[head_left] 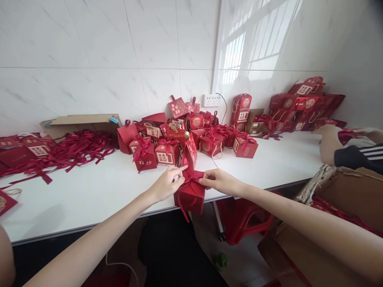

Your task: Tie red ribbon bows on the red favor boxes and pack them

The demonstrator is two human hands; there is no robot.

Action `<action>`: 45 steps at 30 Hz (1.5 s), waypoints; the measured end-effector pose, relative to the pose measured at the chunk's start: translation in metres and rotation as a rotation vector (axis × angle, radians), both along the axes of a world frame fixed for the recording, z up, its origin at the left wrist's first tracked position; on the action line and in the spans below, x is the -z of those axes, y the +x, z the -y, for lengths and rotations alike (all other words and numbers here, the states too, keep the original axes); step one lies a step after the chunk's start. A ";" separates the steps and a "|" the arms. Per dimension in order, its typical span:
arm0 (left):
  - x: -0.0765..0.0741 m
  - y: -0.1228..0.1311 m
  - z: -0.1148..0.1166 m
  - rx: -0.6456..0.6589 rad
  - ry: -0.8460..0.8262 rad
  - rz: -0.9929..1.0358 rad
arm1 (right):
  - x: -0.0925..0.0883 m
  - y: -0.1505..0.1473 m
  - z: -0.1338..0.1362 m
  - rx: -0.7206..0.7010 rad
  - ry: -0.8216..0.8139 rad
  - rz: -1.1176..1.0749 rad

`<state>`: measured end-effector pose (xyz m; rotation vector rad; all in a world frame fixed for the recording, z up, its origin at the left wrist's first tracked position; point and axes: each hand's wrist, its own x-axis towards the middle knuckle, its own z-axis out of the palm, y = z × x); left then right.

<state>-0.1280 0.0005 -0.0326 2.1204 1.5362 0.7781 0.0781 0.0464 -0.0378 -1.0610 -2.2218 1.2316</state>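
A small red gift box (190, 195) sits at the front edge of the white table (89, 195), a dark red ribbon (193, 175) across its top and a cord handle hanging down its front. My left hand (166, 183) pinches the ribbon on the left side, index finger stretched toward the knot. My right hand (216, 181) pinches the ribbon's right end. Both hands are closed on the ribbon just above the box.
Several finished red boxes (185, 135) with bows are heaped behind it. Loose red ribbons (68, 151) and a flat cardboard box (80, 122) lie at the left. More red boxes (299, 107) are stacked at the right. Another person's arm (344, 147) rests at the right edge. A cardboard carton (344, 199) stands below.
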 end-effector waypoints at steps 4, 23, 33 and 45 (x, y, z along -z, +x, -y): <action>-0.004 -0.005 -0.006 0.076 -0.038 -0.008 | 0.000 0.005 -0.004 -0.051 -0.053 -0.050; 0.034 0.002 -0.007 -0.173 0.047 0.454 | 0.003 0.012 -0.005 0.010 -0.470 -0.258; 0.029 -0.017 -0.005 -0.019 -0.033 0.228 | 0.006 0.022 -0.018 -0.100 -0.656 -0.215; 0.014 -0.008 -0.004 -0.048 0.207 0.146 | -0.046 -0.005 -0.052 0.010 0.301 0.283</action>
